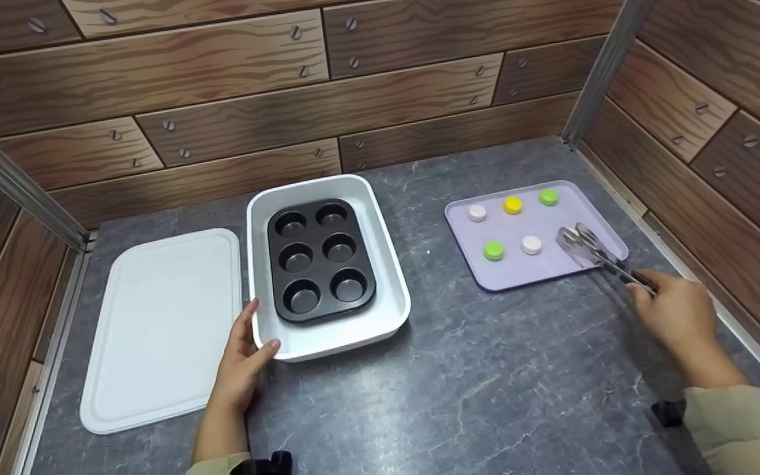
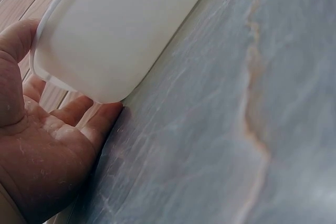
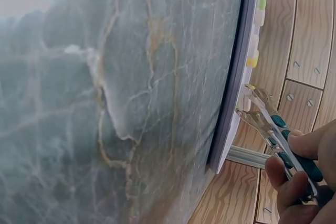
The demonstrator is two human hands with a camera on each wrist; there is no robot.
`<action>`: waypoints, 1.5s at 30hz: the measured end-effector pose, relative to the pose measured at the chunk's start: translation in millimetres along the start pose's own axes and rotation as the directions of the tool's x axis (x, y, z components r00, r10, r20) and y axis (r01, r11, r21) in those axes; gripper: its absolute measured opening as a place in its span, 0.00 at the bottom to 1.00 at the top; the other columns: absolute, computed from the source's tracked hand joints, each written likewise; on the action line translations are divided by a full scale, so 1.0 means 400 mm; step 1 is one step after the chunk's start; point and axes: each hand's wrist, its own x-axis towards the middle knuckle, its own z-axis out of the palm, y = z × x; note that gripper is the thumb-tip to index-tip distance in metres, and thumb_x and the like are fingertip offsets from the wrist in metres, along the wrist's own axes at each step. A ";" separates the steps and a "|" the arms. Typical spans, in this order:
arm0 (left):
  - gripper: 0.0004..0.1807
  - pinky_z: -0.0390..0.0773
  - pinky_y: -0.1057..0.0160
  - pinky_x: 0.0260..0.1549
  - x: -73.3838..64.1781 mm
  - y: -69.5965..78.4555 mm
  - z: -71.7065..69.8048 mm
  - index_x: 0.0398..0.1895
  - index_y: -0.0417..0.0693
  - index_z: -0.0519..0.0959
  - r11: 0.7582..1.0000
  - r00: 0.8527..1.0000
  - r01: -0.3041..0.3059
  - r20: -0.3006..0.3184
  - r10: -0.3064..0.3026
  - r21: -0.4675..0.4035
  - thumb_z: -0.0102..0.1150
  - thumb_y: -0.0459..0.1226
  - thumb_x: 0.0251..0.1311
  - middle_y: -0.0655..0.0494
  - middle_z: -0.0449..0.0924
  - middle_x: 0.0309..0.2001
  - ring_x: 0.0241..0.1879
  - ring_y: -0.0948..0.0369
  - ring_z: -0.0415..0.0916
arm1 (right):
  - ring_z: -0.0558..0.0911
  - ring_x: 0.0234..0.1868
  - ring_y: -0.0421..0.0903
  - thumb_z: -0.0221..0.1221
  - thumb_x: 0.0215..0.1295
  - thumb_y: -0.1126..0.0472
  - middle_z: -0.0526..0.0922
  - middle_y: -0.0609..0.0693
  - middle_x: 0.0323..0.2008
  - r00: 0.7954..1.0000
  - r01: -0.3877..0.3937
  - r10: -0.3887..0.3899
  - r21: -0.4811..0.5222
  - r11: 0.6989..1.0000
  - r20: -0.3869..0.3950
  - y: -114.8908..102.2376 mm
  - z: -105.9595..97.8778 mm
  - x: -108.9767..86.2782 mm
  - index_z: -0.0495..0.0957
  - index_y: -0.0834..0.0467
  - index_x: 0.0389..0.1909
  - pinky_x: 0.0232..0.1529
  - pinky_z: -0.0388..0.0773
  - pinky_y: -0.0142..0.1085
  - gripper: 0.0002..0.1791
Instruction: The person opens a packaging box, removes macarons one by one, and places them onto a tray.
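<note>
My right hand (image 1: 677, 310) grips metal tongs (image 1: 607, 260) with dark handles, also seen in the right wrist view as tongs (image 3: 270, 121) with green grips. Their heads straddle a pale round piece (image 3: 247, 101) on the purple tray (image 1: 512, 277), mostly hidden in the head view. Macaron-like pieces lie there too: a green one (image 1: 493, 251), a white one (image 1: 531, 245) and a yellow one (image 1: 512, 205) among them. My left hand (image 1: 238, 369) holds the near left corner of a white bin (image 1: 334, 340), thumb at the rim. Inside it lies a black muffin pan (image 1: 317, 260).
A white lid (image 1: 162, 330) lies flat left of the bin. Grey marbled tabletop (image 1: 485, 369) runs between bin and tray and along the front. Wood-patterned walls (image 1: 235, 112) with metal corner posts stand at the back and both sides.
</note>
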 end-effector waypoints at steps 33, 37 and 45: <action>0.45 0.65 0.42 0.73 -0.026 0.078 0.018 0.84 0.41 0.53 0.960 0.990 -0.044 -0.117 0.079 0.277 0.66 0.29 0.68 0.32 0.48 0.82 0.80 0.35 0.52 | 0.71 0.59 0.82 0.68 0.68 0.55 0.70 0.84 0.62 0.976 -0.190 0.169 0.154 0.970 0.140 -0.060 0.110 -0.047 0.63 0.79 0.68 0.59 0.67 0.70 0.40; 0.47 0.57 0.29 0.72 -0.048 0.114 0.057 0.82 0.46 0.61 0.791 0.961 -0.103 -0.143 0.235 0.603 0.74 0.45 0.62 0.33 0.46 0.83 0.79 0.30 0.48 | 0.57 0.71 0.83 0.72 0.64 0.53 0.56 0.83 0.72 0.998 -0.042 0.034 0.149 0.988 0.057 -0.136 0.127 -0.052 0.61 0.75 0.72 0.68 0.55 0.76 0.47; 0.66 0.36 0.15 0.66 -0.045 0.123 0.140 0.84 0.67 0.60 0.307 0.954 -0.156 0.064 0.292 0.939 0.72 0.76 0.39 0.36 0.35 0.85 0.82 0.32 0.36 | 0.29 0.81 0.73 0.64 0.62 0.26 0.32 0.70 0.83 0.894 0.348 -0.333 0.002 0.937 0.299 -0.330 0.188 -0.016 0.47 0.49 0.87 0.75 0.26 0.71 0.61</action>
